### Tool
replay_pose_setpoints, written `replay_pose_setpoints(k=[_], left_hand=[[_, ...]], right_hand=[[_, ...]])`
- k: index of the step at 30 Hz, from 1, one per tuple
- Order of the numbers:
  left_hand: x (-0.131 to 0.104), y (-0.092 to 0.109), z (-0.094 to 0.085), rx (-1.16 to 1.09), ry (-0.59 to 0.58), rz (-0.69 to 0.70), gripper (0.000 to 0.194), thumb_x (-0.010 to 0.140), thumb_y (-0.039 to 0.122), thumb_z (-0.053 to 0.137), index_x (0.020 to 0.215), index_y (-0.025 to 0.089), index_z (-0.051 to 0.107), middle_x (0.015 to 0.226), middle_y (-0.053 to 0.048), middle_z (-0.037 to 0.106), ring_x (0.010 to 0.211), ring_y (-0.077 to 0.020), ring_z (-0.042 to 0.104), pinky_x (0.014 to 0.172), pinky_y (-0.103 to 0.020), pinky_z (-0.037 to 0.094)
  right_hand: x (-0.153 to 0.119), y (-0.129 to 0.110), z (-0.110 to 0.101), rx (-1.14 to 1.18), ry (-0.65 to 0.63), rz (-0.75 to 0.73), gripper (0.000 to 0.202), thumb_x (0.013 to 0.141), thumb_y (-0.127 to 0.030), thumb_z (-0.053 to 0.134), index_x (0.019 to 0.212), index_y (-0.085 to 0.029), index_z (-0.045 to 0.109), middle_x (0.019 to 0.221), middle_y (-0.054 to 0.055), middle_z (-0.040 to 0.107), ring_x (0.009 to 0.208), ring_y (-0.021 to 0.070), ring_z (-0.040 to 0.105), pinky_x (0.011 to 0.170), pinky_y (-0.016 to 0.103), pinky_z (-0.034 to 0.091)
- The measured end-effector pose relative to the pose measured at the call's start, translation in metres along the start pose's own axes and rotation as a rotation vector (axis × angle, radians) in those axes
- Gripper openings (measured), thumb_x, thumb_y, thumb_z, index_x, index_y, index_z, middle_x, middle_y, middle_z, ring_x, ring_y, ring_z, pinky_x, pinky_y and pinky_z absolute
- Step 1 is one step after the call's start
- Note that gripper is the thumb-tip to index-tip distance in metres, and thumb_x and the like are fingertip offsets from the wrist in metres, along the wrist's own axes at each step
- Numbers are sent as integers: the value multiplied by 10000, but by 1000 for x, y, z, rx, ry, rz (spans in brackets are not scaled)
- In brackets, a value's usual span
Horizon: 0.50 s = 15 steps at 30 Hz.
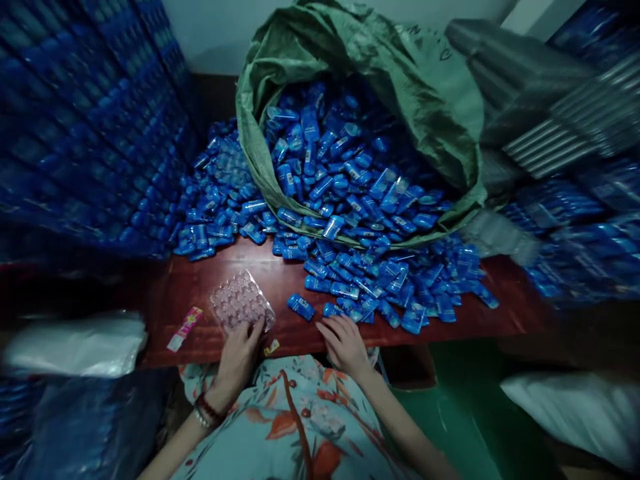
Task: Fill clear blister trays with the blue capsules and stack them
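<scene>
My left hand (243,348) grips the near edge of a clear plastic blister tray (241,300) with rows of round cavities, lying at an angle on the table. My right hand (346,343) rests at the table's front edge, fingers apart and holding nothing. Just beyond its fingertips is the near edge of a heap of small blue containers with printed labels (345,291). One loose blue container (301,307) lies between my two hands.
A large green woven sack (260,170) lies open at the back, spilling blue containers over the red-brown table (195,283). A pink-yellow wrapper strip (185,329) lies left. Tall stacks of blue packs (90,133) stand left; clear trays (575,127) are stacked right.
</scene>
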State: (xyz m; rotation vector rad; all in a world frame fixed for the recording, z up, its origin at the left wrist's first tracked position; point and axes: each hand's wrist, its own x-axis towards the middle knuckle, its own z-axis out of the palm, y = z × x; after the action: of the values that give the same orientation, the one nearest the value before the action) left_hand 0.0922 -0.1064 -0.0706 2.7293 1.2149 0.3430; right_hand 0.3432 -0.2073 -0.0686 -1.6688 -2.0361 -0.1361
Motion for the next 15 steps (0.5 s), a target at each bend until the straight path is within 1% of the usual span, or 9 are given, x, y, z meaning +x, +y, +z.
replay_pose_setpoints(k=[2,4,6,7,9,11,12,13,15], left_hand=[[6,4,-1,-125,-1,-53,374,914,274,411,1272,180,467,918,-77,546,791,-177,554,682,-285,491],[13,0,-12,-255,41,-83,378,930,276,383,1294,191,443,1011,-91,551,884,-176,564,771,-295,496],[22,-15,-27,-310,105,-94,360,937,249,353,1276,205,466,1037,-92,563,938,-178,559,833,-313,483],[26,-27,-34,-293,117,-89,352,935,247,354,1260,213,486,1048,-93,571,963,-188,552,855,-335,474],[34,-53,-42,-206,62,-39,340,921,280,397,1236,235,517,1121,-97,573,1045,-227,523,899,-398,447],[40,-76,-43,-118,-56,38,347,902,330,442,1231,258,525,1228,-95,537,1128,-265,479,930,-447,418],[42,-83,-41,-98,-104,69,356,898,351,448,1235,262,522,1260,-97,516,1146,-272,467,935,-452,413],[43,-86,-38,-92,-134,84,367,896,368,448,1240,258,517,1271,-103,501,1143,-271,469,930,-443,418],[42,-80,-31,-94,-141,70,398,893,400,446,1249,233,510,1236,-120,498,1085,-254,498,901,-404,442]], right_hand=[[20,-7,8,18,-39,24,358,876,-115,411,1198,-179,555,1053,77,628,1040,194,509,922,372,384],[38,-13,12,12,-85,121,327,900,-158,420,1194,-185,560,1046,78,630,1000,195,511,848,349,384],[52,-17,12,-20,-150,223,296,915,-225,438,1180,-198,567,1022,80,628,941,199,513,766,336,377],[58,-19,11,-44,-195,256,292,914,-258,450,1176,-202,567,1003,82,626,913,205,512,732,333,372],[67,-22,9,-99,-298,279,322,901,-301,479,1198,-198,545,971,89,615,883,222,512,702,337,374],[74,-27,8,-140,-411,268,389,884,-279,502,1261,-186,484,978,97,599,887,234,528,717,348,396],[78,-29,8,-148,-466,263,420,876,-249,506,1287,-181,450,999,101,589,893,234,542,727,348,410],[81,-31,8,-150,-517,265,443,868,-213,503,1302,-177,423,1025,107,577,891,230,559,729,343,424],[86,-32,7,-145,-600,307,476,846,-161,497,1310,-169,390,1076,119,549,859,214,594,695,317,446]])
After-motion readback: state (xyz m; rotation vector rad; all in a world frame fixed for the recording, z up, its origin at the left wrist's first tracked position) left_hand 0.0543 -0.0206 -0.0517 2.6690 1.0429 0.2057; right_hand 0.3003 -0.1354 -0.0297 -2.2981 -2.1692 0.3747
